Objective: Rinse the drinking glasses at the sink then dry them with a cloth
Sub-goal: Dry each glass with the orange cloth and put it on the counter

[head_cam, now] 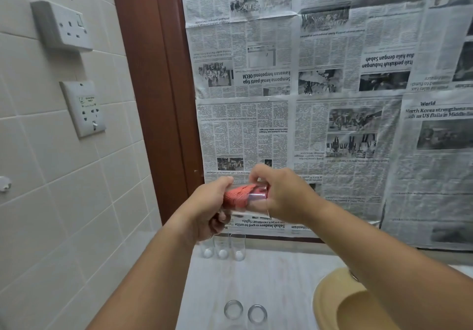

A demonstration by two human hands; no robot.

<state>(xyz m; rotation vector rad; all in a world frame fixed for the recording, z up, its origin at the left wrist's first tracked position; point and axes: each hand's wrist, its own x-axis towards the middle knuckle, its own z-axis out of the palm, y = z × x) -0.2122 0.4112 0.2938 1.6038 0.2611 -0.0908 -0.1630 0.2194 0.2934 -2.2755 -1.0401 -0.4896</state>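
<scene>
Red cloth (238, 196) inside a sideways glass (258, 197), left hand (210, 207) and right hand (284, 196) clamped around that glass.

The held glass (252, 208) is clear and shiny, and the red cloth (238, 194) inside it looks soft and coarsely woven. The other glasses (222, 247) are just as clear, on a pale, smooth tabletop (276, 278) beside a glossy cream sink (340, 301). Behind are glossy cream tiles (64, 189), white plastic sockets (64, 26), a smooth reddish wooden frame (158, 99) and matt, creased newspaper (332, 125).
</scene>
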